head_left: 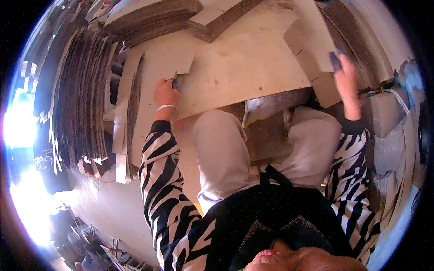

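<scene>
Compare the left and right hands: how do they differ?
The left hand has a pale band at its wrist; the right hand shows none. The left hand is at the left cardboard piece, the right hand at the right cardboard piece. Both have dark blue finger coverings and black cuffs.

No legible txt, labels, nos. or signs in head cam view; bright L edge poss. too blown-out & blurry to tell.
</scene>
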Demonstrator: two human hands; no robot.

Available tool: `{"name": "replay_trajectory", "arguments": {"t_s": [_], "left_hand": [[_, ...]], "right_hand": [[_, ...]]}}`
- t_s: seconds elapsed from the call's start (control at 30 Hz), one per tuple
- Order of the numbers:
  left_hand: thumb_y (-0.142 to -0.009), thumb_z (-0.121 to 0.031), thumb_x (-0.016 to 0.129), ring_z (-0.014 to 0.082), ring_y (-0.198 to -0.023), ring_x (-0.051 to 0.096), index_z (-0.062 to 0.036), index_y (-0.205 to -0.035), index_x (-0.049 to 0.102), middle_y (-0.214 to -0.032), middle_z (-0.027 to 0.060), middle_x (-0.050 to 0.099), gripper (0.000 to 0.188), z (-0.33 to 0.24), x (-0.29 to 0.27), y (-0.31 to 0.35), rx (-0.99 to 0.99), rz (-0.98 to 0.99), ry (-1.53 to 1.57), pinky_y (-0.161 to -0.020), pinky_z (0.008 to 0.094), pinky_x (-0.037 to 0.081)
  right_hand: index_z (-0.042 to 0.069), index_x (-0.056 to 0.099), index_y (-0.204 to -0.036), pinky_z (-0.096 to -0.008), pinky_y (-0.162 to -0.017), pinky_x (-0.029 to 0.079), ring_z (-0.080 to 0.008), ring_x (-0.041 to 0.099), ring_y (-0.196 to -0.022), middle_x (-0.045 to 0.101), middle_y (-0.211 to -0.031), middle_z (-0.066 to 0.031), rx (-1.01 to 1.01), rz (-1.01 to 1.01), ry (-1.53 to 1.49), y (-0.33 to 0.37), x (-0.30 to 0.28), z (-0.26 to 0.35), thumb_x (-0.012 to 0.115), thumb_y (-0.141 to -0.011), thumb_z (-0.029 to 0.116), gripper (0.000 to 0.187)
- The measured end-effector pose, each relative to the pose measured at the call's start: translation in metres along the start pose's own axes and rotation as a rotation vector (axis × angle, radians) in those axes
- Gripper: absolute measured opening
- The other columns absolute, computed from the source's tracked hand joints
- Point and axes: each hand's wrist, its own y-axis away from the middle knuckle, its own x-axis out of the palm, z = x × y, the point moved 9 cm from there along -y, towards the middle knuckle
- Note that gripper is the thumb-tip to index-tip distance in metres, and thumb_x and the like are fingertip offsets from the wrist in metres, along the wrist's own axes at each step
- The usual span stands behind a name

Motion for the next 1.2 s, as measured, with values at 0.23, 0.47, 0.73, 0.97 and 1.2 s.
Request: {"name": "replay_trajectory", "arguments": {"t_s": [0.23,0.47,0.73,0.97,1.2], "left_hand": [[-0.081,-0.015,0.057,0.0315,-0.073,0.064,-0.003,-0.095,0.071,-0.083,0.0191,0.068,0.023,-0.046,0.101,0.043,-0.364,0.322,0.943,-0.067,0.0361,0.048],[-0.088,-0.015,0.057,0.0126,-0.073,0.059,-0.0002,-0.094,0.071,-0.081,0.006,0.068,0.022,-0.086,0.078,0.034,0.115,0.167,0.715,-0.065,0.0275,0.047],[-0.087,-0.02,0.056,0.0149,-0.075,0.061,-0.0014,-0.093,0.069,-0.079,0.0058,0.066,0.023,-0.172,0.062,0.03,-0.099,0.745,1.053,-0.07,0.0269,0.048],[-0.082,-0.025,0.06,0.0318,-0.124,0.044,-0.0038,-0.108,0.063,-0.135,0.0173,0.044,0.034,-0.089,0.016,0.006,0.055,0.094,-0.095,-0.099,0.0446,0.038],[-0.072,-0.037,0.069,0.0324,-0.141,0.021,-0.0134,-0.124,0.055,-0.15,0.0117,0.028,0.059,-0.088,0.019,0.084,0.15,0.404,-0.315,-0.106,0.0658,0.013]], "right_hand": [[0.006,0.056,-0.095,-0.048,-0.062,0.045,-0.0401,0.059,-0.076,0.061,-0.079,-0.0177,-0.456,0.347,-0.344,0.052,0.131,0.158,0.057,-0.079,0.005,0.016],[0.01,0.057,-0.099,-0.0456,-0.059,0.05,-0.0339,0.063,-0.071,0.062,-0.074,-0.0118,-0.63,0.374,-0.095,0.074,0.198,0.165,0.054,-0.079,0.008,0.02],[0.009,0.057,-0.099,-0.0472,-0.062,0.048,-0.0353,0.062,-0.077,0.063,-0.08,-0.013,-0.553,0.501,0.047,0.063,0.186,0.129,0.054,-0.076,0.005,0.023],[0.007,0.055,-0.104,-0.0504,-0.065,0.047,-0.0382,0.062,-0.078,0.064,-0.081,-0.0151,-0.421,0.557,0.044,0.061,0.2,0.119,0.052,-0.079,0.006,0.025],[0.008,0.055,-0.11,-0.0511,-0.066,0.047,-0.0383,0.062,-0.081,0.064,-0.084,-0.0175,-0.387,0.599,0.078,0.058,0.199,0.107,0.05,-0.079,0.003,0.032]]}}
